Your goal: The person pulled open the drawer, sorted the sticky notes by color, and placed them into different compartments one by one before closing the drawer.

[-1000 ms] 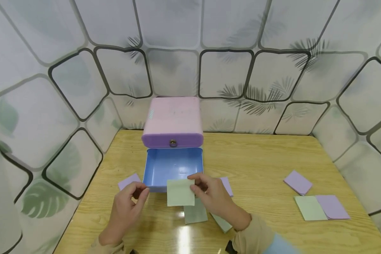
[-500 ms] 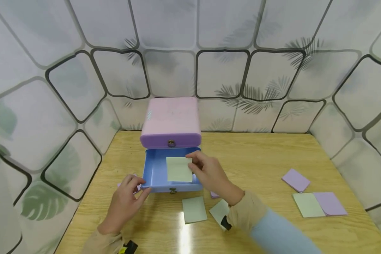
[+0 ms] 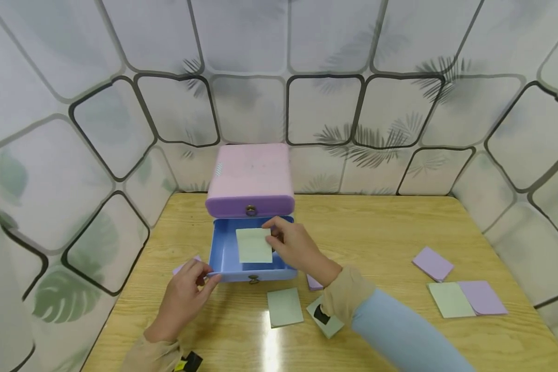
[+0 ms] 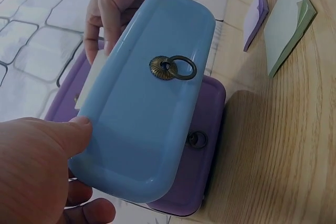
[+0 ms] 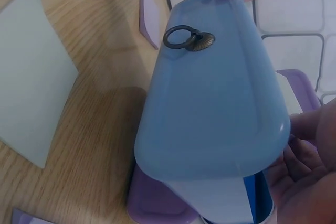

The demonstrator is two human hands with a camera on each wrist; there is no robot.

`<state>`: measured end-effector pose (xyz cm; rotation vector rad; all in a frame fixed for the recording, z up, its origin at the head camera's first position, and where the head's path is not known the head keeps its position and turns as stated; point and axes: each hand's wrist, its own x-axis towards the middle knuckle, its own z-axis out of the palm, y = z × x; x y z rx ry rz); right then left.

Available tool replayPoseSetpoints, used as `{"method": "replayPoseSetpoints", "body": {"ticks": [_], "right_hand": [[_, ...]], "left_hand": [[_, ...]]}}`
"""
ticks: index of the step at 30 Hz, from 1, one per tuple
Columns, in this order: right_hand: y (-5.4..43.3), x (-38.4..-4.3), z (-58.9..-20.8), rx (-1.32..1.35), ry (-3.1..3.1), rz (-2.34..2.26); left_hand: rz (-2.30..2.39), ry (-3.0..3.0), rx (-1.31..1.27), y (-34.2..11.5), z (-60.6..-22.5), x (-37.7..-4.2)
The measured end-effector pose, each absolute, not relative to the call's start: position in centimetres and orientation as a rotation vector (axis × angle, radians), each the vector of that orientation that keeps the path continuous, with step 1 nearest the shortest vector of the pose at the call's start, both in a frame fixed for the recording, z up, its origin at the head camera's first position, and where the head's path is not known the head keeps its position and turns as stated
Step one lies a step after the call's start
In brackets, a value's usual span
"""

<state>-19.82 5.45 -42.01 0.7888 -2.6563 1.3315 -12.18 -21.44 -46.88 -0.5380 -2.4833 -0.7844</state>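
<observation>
In the head view, my right hand (image 3: 297,250) pinches a light green sticky note pad (image 3: 254,245) by its right edge, over the inside of a pulled-out blue drawer (image 3: 279,276). How far the pad stands above the drawer floor I cannot tell. My left hand (image 3: 183,299) holds the drawer's front left corner. The left wrist view has its thumb on the blue drawer front (image 4: 139,98), which bears a brass ring pull (image 4: 173,68). The drawer belongs to a small pink cabinet (image 3: 253,168), whose upper purple drawer (image 3: 228,206) is closed.
Two green pads, one nearer (image 3: 285,308) and one partly under my right sleeve (image 3: 327,325), lie before the drawer. Purple pads flank it left (image 3: 181,269) and right (image 3: 313,282). Further right lie a green pad (image 3: 452,299) and purple pads (image 3: 433,263). A patterned wall (image 3: 335,108) stands behind.
My right hand has carried the green pad from in front of the drawer forward over its inside, then slightly left. My left hand has stayed at the drawer's front left corner.
</observation>
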Motion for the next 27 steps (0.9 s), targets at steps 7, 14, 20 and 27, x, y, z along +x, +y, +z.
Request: {"method": "replayPoseSetpoints", "body": {"ticks": [7, 14, 20, 27], "right_hand": [[5.0, -20.1, -42.3, 0.756, -2.832, 1.315], [4.8, -20.5, -42.8, 0.818, -2.904, 1.218], [4.5, -20.8, -43.1, 0.824, -2.959, 0.990], [4.3, -21.3, -43.2, 0.905, -2.974, 0.675]], "left_hand": [[-0.785, -2.467, -0.558, -21.6, -47.0, -12.3], [-0.799, -2.456, -0.562, -21.6, -47.0, -12.3], [-0.799, -2.445, -0.569, -21.6, -47.1, -12.3], [-0.809, -2.425, -0.576, -21.6, -47.1, -12.5]]}}
